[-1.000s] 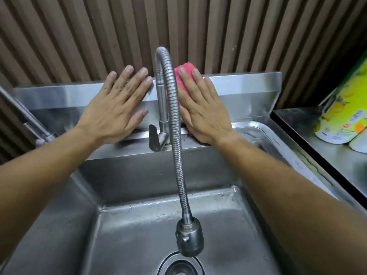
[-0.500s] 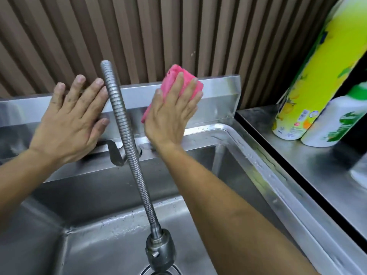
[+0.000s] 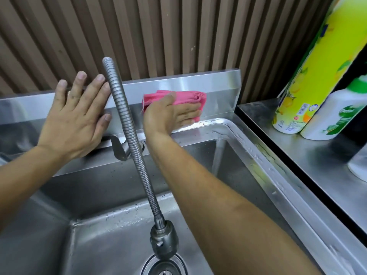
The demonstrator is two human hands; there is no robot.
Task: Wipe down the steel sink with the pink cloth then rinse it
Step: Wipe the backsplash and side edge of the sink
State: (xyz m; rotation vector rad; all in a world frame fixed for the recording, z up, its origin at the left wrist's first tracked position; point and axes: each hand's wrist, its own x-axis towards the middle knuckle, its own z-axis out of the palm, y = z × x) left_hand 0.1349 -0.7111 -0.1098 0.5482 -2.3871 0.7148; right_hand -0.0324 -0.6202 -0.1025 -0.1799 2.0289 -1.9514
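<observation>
The steel sink point(image 3: 264, 155) fills the lower view, with a raised backsplash point(image 3: 218, 86) along the back. A folded pink cloth point(image 3: 190, 97) lies flat against the backsplash, pressed there by my right hand point(image 3: 170, 116), fingers pointing right. My left hand point(image 3: 77, 120) rests open and flat on the backsplash left of the flexible steel faucet hose point(image 3: 127, 124). The hose curves down to a spray head point(image 3: 163, 241) above the drain point(image 3: 164, 268).
A steel counter point(image 3: 309, 155) adjoins the sink on the right. On it stand a tall yellow-green bottle point(image 3: 313, 66), a white bottle with green label point(image 3: 335, 118) and a white object at the right edge point(image 3: 359, 165). A slatted brown wall point(image 3: 158, 32) rises behind.
My right hand has turned sideways and slid the pink cloth right and lower along the backsplash. My left hand stays flat. The view has shifted right.
</observation>
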